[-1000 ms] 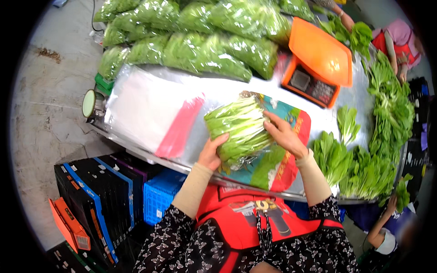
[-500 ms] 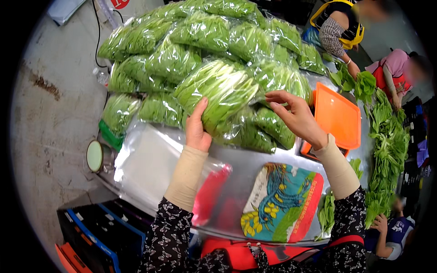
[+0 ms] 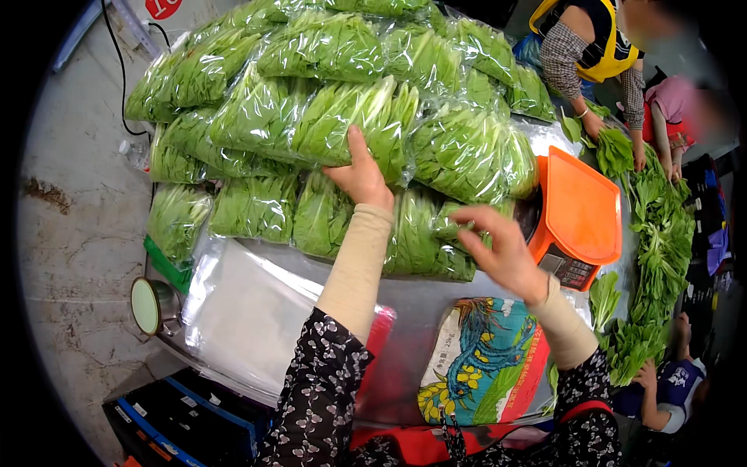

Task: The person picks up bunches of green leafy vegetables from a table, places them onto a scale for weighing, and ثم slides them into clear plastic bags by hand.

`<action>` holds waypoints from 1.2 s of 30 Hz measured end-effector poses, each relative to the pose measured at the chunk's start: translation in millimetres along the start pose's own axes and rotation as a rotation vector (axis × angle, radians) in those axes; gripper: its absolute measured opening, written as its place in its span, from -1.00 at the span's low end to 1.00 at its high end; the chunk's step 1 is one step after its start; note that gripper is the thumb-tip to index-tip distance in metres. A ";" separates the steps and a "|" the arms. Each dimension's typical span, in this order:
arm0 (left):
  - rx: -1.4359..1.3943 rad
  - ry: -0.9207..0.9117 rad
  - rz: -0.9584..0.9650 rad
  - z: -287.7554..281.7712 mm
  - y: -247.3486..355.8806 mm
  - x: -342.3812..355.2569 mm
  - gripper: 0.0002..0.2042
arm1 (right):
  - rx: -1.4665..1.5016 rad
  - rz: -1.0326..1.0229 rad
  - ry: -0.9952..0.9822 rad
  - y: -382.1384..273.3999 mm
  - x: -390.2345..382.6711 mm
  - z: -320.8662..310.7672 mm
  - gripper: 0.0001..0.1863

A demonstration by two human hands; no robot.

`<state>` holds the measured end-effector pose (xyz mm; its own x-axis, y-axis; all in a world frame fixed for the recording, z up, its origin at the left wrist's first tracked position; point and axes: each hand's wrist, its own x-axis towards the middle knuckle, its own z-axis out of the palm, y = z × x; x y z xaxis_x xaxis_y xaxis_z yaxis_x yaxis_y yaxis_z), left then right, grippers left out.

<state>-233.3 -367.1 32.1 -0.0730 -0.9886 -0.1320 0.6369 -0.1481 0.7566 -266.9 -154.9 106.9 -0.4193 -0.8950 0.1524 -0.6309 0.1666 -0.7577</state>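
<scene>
My left hand [image 3: 358,171] grips the lower side of a clear bag of leafy greens [image 3: 389,121] lying in a tall pile of similar bags [image 3: 253,206]. My right hand [image 3: 486,245] is held apart from it, fingers loosely curved and apart with nothing between them, over the front bags beside an orange scale [image 3: 580,206]. Below it lies a colourful printed sack [image 3: 475,362]. A stack of clear plastic bags [image 3: 245,303] sits left of the sack on the metal table [image 3: 401,292].
Loose greens [image 3: 654,233] line the table's right side, where co-workers [image 3: 591,47] handle them. A tin mug [image 3: 146,307] stands at the front left edge, above black crates [image 3: 187,420]. A cable [image 3: 117,78] runs along the floor at left.
The bag that both my hands held over the sack has moved forward onto the pile. My right hand has let go of it and lowered; my left hand still grips it.
</scene>
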 end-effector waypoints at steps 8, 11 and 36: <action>0.147 0.217 0.040 25.9 -0.2 -9.1 -0.25 | -0.240 -0.024 0.057 6.9 -174.7 57.9 -0.69; 0.296 0.122 -0.062 -0.1 5.5 1.1 -0.16 | -0.175 0.069 -0.010 10.2 -216.6 83.2 -0.68; 0.609 0.093 -0.292 -186.4 50.0 6.5 -0.32 | 0.801 0.741 0.270 102.9 -90.2 112.9 -0.75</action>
<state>-58.9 -375.5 -50.4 -0.0924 -0.9031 -0.4195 0.0531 -0.4251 0.9036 -220.3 -103.8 -56.5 -0.7059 -0.5500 -0.4462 0.3936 0.2192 -0.8928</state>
